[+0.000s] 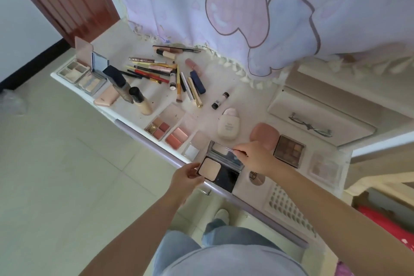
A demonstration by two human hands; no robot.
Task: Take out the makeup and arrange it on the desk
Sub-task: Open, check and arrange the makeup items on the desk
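A black powder compact (220, 171) lies open at the desk's near edge, its beige powder pan on the left and its mirror lid raised behind. My left hand (187, 176) grips the compact's left corner. My right hand (255, 158) pinches the top edge of the lid. Around it on the white desk (242, 96) lie a brown eyeshadow palette (290, 150), a pink blush palette (164, 124), a cream bottle (228, 126) and a pink round case (264, 134).
Pencils, brushes and tubes (165, 69) lie scattered at the back. Two foundation bottles (134, 96) and open palettes (87, 74) sit at the left end. A glasses case (313, 119) sits at right. A purple curtain (246, 6) hangs behind; a nail tray (289, 210) lies near the edge.
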